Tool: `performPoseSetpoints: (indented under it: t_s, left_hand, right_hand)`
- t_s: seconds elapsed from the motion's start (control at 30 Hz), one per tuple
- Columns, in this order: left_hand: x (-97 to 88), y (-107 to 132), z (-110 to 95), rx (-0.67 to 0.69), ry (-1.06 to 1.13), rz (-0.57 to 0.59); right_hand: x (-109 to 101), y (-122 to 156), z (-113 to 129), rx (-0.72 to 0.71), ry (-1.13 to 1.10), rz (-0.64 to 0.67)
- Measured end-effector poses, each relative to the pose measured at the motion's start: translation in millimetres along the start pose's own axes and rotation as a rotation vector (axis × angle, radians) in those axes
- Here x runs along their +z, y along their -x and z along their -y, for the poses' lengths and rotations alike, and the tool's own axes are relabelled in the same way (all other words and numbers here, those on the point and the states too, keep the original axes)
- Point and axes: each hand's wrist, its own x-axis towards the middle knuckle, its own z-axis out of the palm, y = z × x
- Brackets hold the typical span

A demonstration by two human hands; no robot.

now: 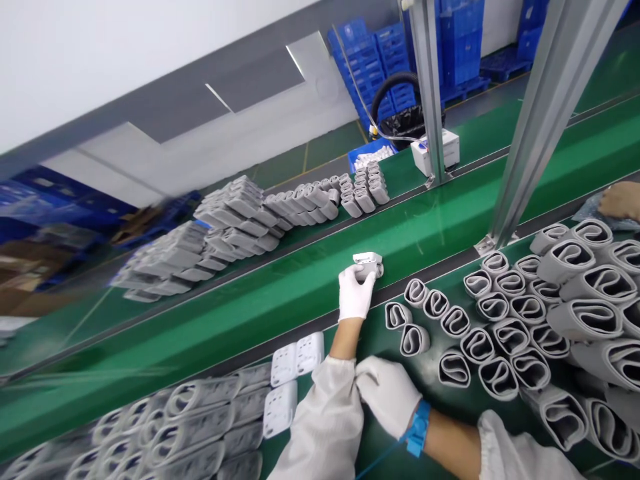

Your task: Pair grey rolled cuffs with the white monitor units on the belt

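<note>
My left hand [357, 293], in a white glove, reaches out over the green conveyor belt. Its fingers are closed around a rolled grey cuff [373, 268] that has a white plastic piece [367, 257] at its far side. Nearer to me, my right hand [390, 395] is gloved too and curled beside my left sleeve [333, 407], touching it or very close. What its fingertips hold, if anything, is hidden. A blue strap [419, 428] with a cord circles the right wrist. Several small rolled grey cuffs [455, 322] stand on the green table just right of my hands.
White plastic units [284, 365] lie left of my sleeve, beside blurred rows of cuffs [200, 400]. Across the belt [280, 283] are stacked cuffs [235, 213]. Metal posts [545, 127] rise at the right. Another person's hand [621, 200] is at the right edge.
</note>
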Motion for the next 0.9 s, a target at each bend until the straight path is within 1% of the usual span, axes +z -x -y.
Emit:
performPoseSetpoints:
  t_s: [0.1, 0.17, 0.3, 0.33, 0.37, 0.43, 0.47, 0.5, 0.53, 0.6, 0.7, 0.8, 0.9]
  left_hand:
    - [-1.4, 5.1, 4.1, 0.041, 0.114, 0.107]
    - [-5.7, 12.6, 5.2, 0.090, 0.151, 0.161]
    - [-26.8, 40.4, 1.9, 0.239, 0.188, 0.134]
    - [-33.1, 48.9, 0.0, 0.263, 0.242, 0.165]
    - [-38.9, 57.1, -2.0, 0.291, 0.311, 0.235]
    - [-47.1, 71.0, -5.9, 0.376, 0.407, 0.429]
    - [-49.1, 76.0, -7.6, 0.438, 0.409, 0.517]
    - [-49.9, 79.5, -8.9, 0.505, 0.387, 0.579]
    - [-49.6, 81.6, -9.8, 0.569, 0.351, 0.616]
    - [-47.8, 83.0, -10.5, 0.658, 0.282, 0.629]
    - [-46.5, 83.4, -11.1, 0.728, 0.197, 0.584]
    - [-47.8, 86.6, -13.1, 0.749, 0.114, 0.555]
    - [-48.0, 90.2, -16.0, 0.724, 0.093, 0.544]
  right_hand:
    - [3.9, -0.5, -5.7, 0.010, -0.060, 0.006]
    - [5.9, -0.6, -8.1, 0.017, -0.096, 0.005]
    - [6.8, 0.0, -8.1, 0.030, -0.142, -0.003]
    - [6.6, 0.2, -7.7, 0.026, -0.150, -0.009]
    - [6.5, 0.4, -7.3, 0.020, -0.154, -0.014]
    - [6.3, 0.8, -6.9, 0.006, -0.151, -0.012]
    - [6.3, 0.9, -6.7, 0.004, -0.141, -0.008]
    - [6.3, 0.8, -6.7, 0.006, -0.126, -0.004]
    - [6.5, 0.7, -6.7, 0.011, -0.110, -0.003]
    - [6.9, 0.2, -6.8, 0.034, -0.083, -0.003]
    - [8.0, -0.6, -7.5, 0.074, -0.072, 0.011]
    - [10.2, -0.5, -11.1, 0.086, -0.074, 0.023]
    - [12.6, 0.5, -17.3, 0.084, -0.090, 0.017]
